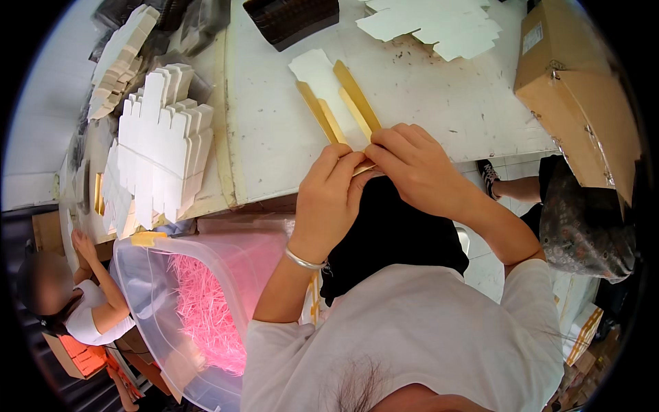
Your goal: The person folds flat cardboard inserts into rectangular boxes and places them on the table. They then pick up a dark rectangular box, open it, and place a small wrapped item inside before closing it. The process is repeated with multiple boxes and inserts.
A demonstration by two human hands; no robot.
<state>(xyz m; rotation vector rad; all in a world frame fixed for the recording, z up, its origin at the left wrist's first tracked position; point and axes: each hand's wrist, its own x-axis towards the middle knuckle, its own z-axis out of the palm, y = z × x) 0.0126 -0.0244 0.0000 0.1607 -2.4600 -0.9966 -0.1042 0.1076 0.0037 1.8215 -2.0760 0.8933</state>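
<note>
Your left hand (326,192) pinches the carton (327,84) at its near end; it points far over the table (264,123), gold sides raised. Your right hand (420,168) clamps that end too. You seem to be folding it; next likely calls for even creasing.

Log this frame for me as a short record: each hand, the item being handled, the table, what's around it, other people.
Left hand: fingers on the near end of a partly folded carton
Right hand: fingers at the same end
Item: white middle panel, gold sides standing up
Table: banded stack of white cartons at left; black tray and loose white blanks at the far side; brown box at right
Below table, left: clear bin holding pink shreds
Others: person at far left
</note>
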